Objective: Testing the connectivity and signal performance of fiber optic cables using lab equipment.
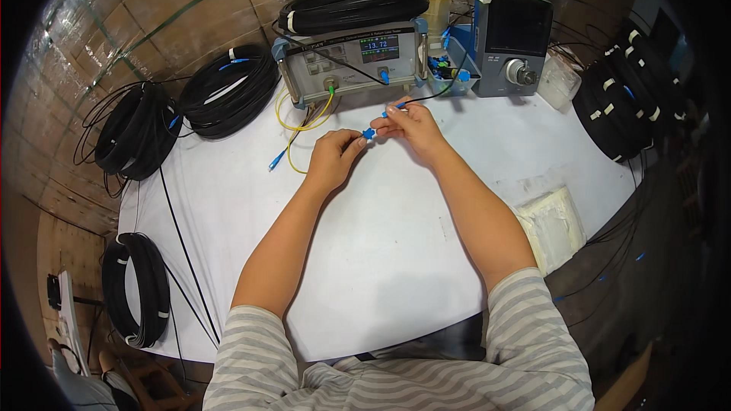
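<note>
My left hand [333, 157] pinches a small blue fibre adapter [368, 134] over the white table [381, 259]. My right hand [411, 126] meets it from the right and holds a blue connector [394, 107] on a thin black cable between its fingertips. The two hands touch at the adapter. Behind them stands a grey test meter [350, 57] with a lit display; a yellow cable [308, 123] with a green plug runs from its front, and its loose blue connector [276, 160] lies left of my left hand.
Coils of black cable lie at the back left [228, 91], left edge [137, 131], front left [137, 289], right [620, 110] and on top of the meter [352, 4]. A second grey instrument [512, 38] stands back right. A clear bag [550, 224] lies at the right edge.
</note>
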Tool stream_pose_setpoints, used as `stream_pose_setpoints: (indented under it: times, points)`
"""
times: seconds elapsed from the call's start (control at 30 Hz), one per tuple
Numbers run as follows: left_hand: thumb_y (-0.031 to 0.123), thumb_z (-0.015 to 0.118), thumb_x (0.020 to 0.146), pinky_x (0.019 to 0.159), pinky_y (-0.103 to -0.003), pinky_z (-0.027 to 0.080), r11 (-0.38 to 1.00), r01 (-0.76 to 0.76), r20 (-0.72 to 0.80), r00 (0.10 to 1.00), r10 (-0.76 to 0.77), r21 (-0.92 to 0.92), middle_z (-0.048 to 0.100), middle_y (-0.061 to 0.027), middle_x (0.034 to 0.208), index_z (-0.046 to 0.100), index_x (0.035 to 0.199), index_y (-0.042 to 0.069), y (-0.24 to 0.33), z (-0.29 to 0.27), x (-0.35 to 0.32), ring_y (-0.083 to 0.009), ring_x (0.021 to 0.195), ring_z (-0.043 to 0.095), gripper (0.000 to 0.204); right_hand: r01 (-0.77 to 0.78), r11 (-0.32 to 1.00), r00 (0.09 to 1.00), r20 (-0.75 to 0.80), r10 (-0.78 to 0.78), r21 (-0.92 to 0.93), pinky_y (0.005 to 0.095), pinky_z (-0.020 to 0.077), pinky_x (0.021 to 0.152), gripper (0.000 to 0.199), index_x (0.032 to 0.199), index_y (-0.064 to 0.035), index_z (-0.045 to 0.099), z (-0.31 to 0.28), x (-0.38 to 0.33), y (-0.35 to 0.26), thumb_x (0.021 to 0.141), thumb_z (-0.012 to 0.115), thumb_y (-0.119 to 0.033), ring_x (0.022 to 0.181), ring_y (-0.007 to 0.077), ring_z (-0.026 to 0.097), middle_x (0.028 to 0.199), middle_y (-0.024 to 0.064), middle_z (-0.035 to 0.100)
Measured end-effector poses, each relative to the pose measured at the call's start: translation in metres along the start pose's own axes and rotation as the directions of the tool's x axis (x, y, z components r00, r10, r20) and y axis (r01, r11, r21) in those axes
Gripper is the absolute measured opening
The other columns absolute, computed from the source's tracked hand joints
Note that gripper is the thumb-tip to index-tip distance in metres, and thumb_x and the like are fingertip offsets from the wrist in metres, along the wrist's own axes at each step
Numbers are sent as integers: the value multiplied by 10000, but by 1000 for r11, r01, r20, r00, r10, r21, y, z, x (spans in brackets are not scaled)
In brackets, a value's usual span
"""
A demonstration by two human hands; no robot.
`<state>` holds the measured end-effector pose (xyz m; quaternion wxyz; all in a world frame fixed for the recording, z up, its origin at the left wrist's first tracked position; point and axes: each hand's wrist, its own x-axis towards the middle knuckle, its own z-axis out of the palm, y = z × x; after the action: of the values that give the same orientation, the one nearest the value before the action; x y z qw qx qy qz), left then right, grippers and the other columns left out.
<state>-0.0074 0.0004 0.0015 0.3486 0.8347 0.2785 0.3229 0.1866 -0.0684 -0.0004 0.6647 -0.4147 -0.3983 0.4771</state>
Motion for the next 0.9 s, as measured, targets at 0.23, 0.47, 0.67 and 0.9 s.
stream_pose_setpoints:
  times: [0.23,0.47,0.67,0.9]
  points:
    - [172,617,919,713,-297,461,997,-2,-23,1000,4,75,654,-107,834,630,1048,0,-5,-1,-3,-165,768,597,215,224,921,948,-147,-282,-317,251,530,706,161,1011,-26,640,25,-1,-4,903,658,-143,773,124,639,884,45,644]
    - [101,572,915,659,-322,479,989,35,-107,993,-51,-145,654,-122,774,515,1087,20,4,1,-2,-226,693,639,198,495,438,712,60,-700,-751,284,517,782,163,987,-9,648,26,9,-15,881,668,-131,883,161,637,1215,77,570]
    - [52,559,921,745,-273,465,985,-52,-123,992,32,-165,627,-72,863,580,1042,-4,0,1,-3,-142,811,600,135,502,556,758,28,-651,-662,278,514,772,156,975,-9,647,31,10,-22,868,672,-119,885,170,639,1090,78,632]
    - [58,614,855,699,-308,464,971,-235,-276,931,239,48,596,-102,902,649,1084,42,12,-1,-2,-236,787,581,232,222,828,975,111,-193,-515,222,498,682,151,939,3,682,44,-4,-27,872,688,-132,739,71,612,802,42,676]
